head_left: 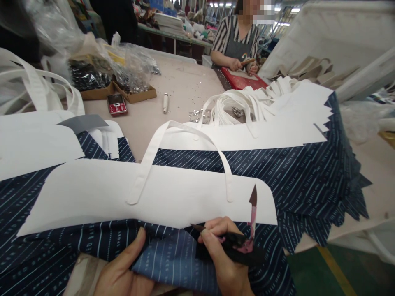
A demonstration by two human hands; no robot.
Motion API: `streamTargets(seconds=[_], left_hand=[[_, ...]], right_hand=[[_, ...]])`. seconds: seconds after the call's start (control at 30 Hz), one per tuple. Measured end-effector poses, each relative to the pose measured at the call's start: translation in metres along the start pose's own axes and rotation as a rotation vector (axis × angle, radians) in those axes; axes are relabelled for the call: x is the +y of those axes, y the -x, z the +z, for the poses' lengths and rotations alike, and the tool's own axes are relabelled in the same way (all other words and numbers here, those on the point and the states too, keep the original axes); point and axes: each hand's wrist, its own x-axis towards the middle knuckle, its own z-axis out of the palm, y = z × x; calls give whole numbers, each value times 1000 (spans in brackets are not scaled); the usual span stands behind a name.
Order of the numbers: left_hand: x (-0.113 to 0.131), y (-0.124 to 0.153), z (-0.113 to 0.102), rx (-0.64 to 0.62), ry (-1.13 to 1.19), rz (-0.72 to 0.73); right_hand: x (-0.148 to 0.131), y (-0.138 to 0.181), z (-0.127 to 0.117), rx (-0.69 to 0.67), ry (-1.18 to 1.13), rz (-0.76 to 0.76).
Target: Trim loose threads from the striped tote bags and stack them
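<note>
Navy fabric (169,250) printed "TED BAKER SPORT".

A pale beige tabletop (185,78) stretches back toward a farther table (201,42); green floor (305,273) shows at lower right, crossed by a yellow stripe (337,272); narrow white strip lights (221,4) glow overhead, small in the distance.
</note>
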Motion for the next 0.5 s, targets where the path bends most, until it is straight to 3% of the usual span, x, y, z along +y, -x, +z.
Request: streamTargets(seconds=[0.3, 0.5], left_hand=[[1, 5, 5, 43, -10, -77], [-8, 2, 4, -39, 63, -134]], right_hand=[[-1, 0, 5, -33, 74, -26], [4, 1, 13, -29, 173, -98]])
